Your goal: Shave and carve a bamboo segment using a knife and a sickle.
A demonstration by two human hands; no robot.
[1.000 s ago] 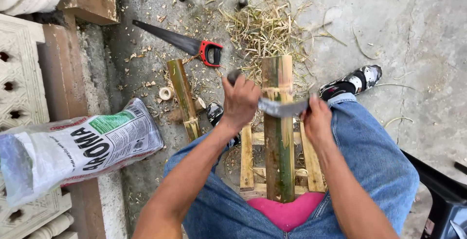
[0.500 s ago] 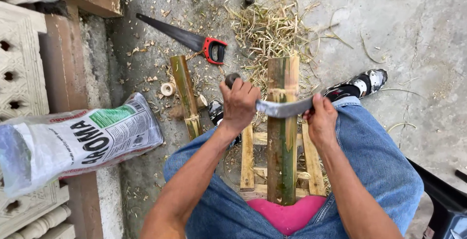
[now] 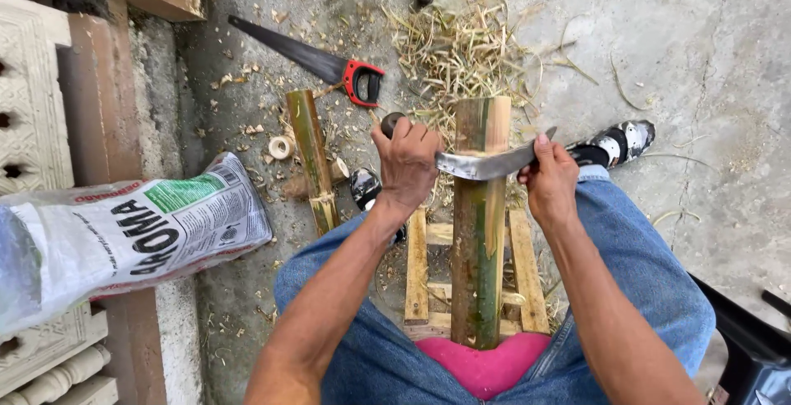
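Note:
A thick green bamboo pole lies lengthwise between my knees on a small wooden slatted stand. Across it rests a curved steel blade. My left hand grips the blade's dark handle on the left side of the pole. My right hand pinches the blade's tip on the right side. The pole's far part shows pale, peeled wood. A pink pad sits under the pole's near end.
A red-handled handsaw and a shorter bamboo piece lie on the concrete to the left. Bamboo shavings pile up ahead. A printed plastic sack rests on ornate blocks at left. A dark chair edge is at right.
Both hands and the blade have slid a little farther along the pole, away from my body. The view has shifted slightly.

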